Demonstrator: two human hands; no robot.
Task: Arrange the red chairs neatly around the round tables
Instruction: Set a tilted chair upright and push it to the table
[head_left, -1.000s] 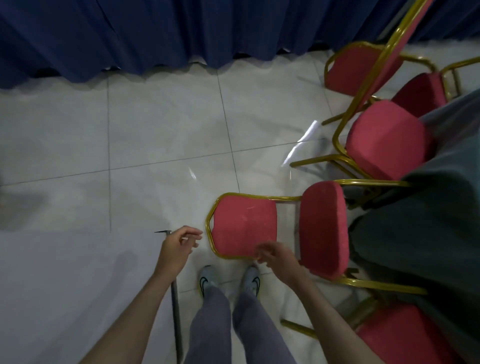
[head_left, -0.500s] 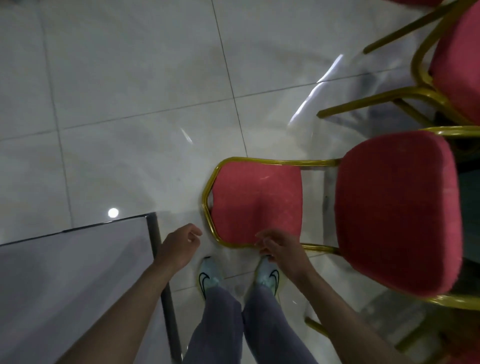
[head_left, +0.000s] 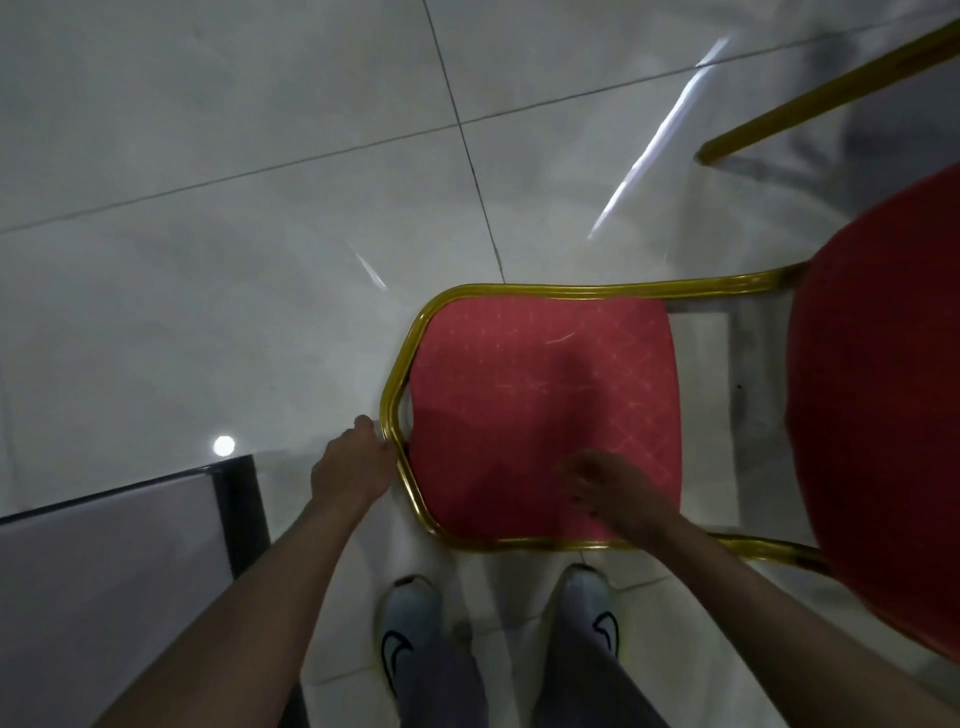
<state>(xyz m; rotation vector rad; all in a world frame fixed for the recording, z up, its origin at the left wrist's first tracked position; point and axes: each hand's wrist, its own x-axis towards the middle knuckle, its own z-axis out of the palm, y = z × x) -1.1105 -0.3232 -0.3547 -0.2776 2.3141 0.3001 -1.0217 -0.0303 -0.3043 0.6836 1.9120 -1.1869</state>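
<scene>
A red chair with a gold metal frame stands just in front of my feet. Its padded backrest (head_left: 540, 415) fills the middle of the view and its red seat (head_left: 883, 415) lies to the right. My left hand (head_left: 353, 467) is against the left side of the gold frame (head_left: 395, 405), its fingers curled at the tube and the fingertips hidden behind it. Blurred by motion, my right hand (head_left: 608, 488) hovers over the lower right of the backrest with its fingers apart, close to the bottom rail.
A pale table top (head_left: 104, 597) with a dark edge (head_left: 241, 519) sits at my lower left, close to my left arm. A gold leg of another chair (head_left: 831, 88) crosses the top right. Glossy tiled floor stretches ahead and to the left.
The view has dropped and closed in on the chair. My left hand went from hanging free to touching the backrest frame. My right hand slid up over the backrest.
</scene>
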